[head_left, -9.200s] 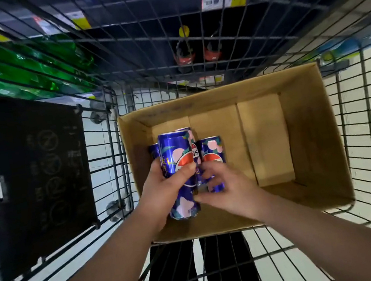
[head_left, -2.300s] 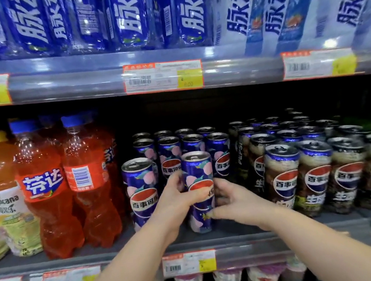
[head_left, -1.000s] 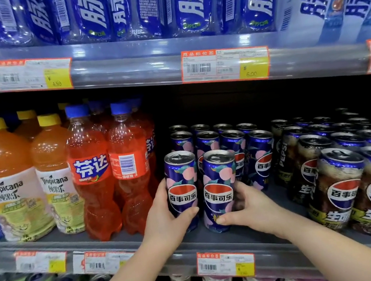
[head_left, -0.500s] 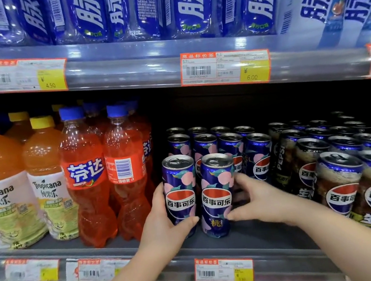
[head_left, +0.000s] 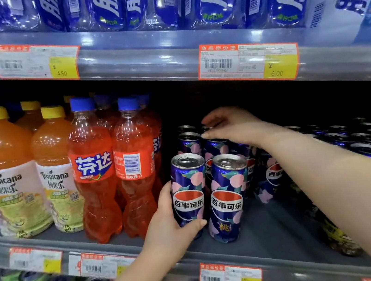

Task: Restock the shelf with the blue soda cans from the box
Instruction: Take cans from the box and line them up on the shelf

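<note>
- Front-left blue Pepsi can (head_left: 187, 194): upright on middle shelf (head_left: 279, 230), touching its front-right twin (head_left: 229, 196).
- Your L hand (head_left: 168, 225) wraps its lower left side, thumb across front; nearer hand.
- R hand (head_left: 230, 126) hovers over back-row cans (head_left: 189, 142), fingers loosely spread, holding nothing.
- Fanta bottles (head_left: 115, 166) just left.

My right hand (head_left: 230, 126) has left the front right can (head_left: 227, 196) and risen over the cans behind, fingers (head_left: 205, 135) near a lid. That can now stands free at the shelf (head_left: 280, 242) front edge.
</note>
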